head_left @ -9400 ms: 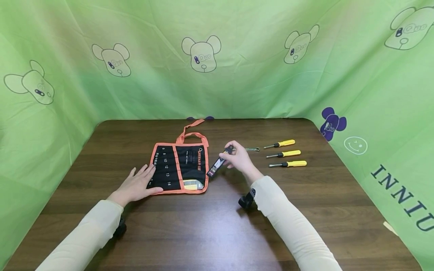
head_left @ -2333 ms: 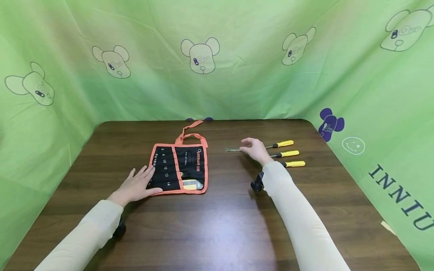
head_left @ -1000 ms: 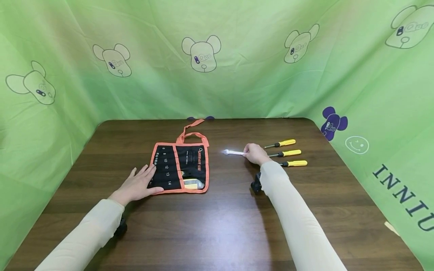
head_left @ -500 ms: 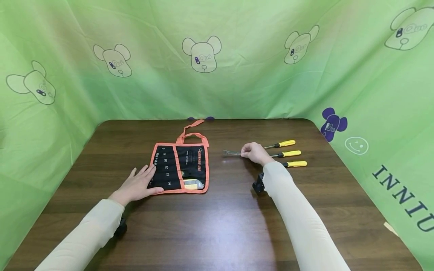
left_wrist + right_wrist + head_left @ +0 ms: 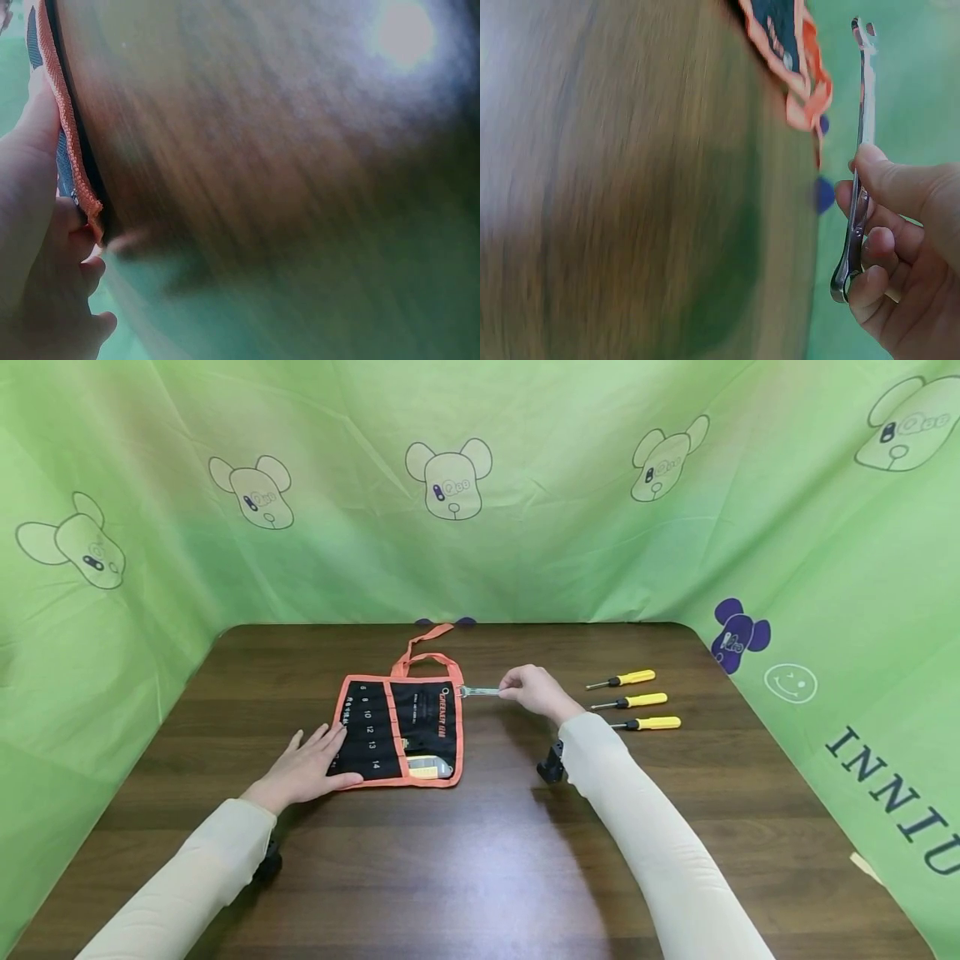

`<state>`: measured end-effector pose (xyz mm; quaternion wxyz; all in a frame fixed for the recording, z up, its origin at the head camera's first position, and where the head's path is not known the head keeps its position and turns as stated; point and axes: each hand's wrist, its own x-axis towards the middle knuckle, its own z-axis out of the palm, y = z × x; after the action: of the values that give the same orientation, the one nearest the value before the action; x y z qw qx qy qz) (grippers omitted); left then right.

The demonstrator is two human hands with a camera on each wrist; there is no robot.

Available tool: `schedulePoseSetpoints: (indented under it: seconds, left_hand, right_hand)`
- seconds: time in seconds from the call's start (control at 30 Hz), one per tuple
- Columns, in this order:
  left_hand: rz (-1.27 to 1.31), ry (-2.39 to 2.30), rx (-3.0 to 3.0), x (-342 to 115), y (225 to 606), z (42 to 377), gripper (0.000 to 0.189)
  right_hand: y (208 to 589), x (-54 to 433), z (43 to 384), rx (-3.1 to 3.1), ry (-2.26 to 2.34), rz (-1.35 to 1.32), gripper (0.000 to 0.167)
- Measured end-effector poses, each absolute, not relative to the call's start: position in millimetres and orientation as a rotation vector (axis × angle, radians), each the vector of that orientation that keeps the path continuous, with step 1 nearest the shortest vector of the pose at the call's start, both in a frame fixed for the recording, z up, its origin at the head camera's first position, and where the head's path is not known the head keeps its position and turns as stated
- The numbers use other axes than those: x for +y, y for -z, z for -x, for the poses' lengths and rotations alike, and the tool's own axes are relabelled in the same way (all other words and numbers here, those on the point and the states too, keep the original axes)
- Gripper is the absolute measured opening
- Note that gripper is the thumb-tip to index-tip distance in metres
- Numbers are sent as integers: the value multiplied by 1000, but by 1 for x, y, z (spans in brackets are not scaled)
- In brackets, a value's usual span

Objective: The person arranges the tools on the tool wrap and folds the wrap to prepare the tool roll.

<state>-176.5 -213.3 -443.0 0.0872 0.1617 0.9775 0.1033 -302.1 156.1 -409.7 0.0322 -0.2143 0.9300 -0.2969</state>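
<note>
My right hand (image 5: 534, 691) pinches a silver combination wrench (image 5: 866, 105) between thumb and fingers. The wrench's open end points left and, in the head view, reaches the right edge of a black tool pouch (image 5: 423, 710) with orange trim. In the right wrist view its ring end lies by my lower fingers. My left hand (image 5: 303, 768) rests spread on the pouch's lower left corner, fingers straight. A grey and yellow tool (image 5: 427, 767) sits in the pouch's lower right pocket. Numbers are printed down the left panel.
Three yellow-handled screwdrivers (image 5: 636, 677) lie in a row to the right on the brown wooden table (image 5: 420, 877). Orange straps (image 5: 422, 652) stretch from the pouch toward the back edge. A green printed cloth (image 5: 525, 560) hangs behind and beside the table.
Earlier, my right hand held a dark narrow packaged item beside the pouch. It then picked the wrench up from the table and carried it left to the pouch. My left hand stays put.
</note>
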Motion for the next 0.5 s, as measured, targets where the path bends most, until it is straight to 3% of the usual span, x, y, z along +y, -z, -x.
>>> schedulePoseSetpoints:
  seconds: [0.5]
  left_hand:
    - [-484, -296, 2912, -214, 443, 177, 93]
  right_hand:
    - [411, 101, 288, 2749, 882, 702, 8]
